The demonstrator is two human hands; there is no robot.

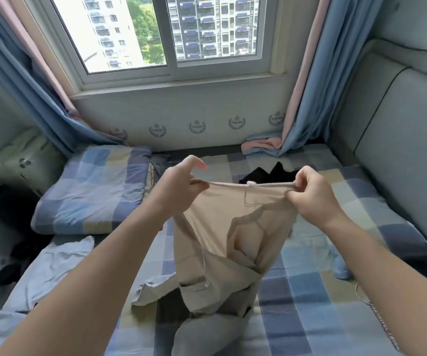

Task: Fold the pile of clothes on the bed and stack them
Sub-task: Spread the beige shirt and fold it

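A beige garment (212,242) with a drawstring hangs in the air over the checked bed (309,291). My left hand (179,183) pinches the left end of its waistband. My right hand (312,194) grips the right end, so the band is stretched level between them. The garment's lower part droops onto a heap of grey and dark clothes (171,294) at the near middle of the bed. A white garment (53,265) lies crumpled at the left. A black garment (271,173) lies behind my hands, partly hidden.
A folded checked quilt (91,188) lies at the back left with a pale pillow (22,160) beside it. Blue curtains (317,80) hang at both sides of the window. A padded headboard (402,140) runs along the right. Dark clothes (7,217) lie at the far left.
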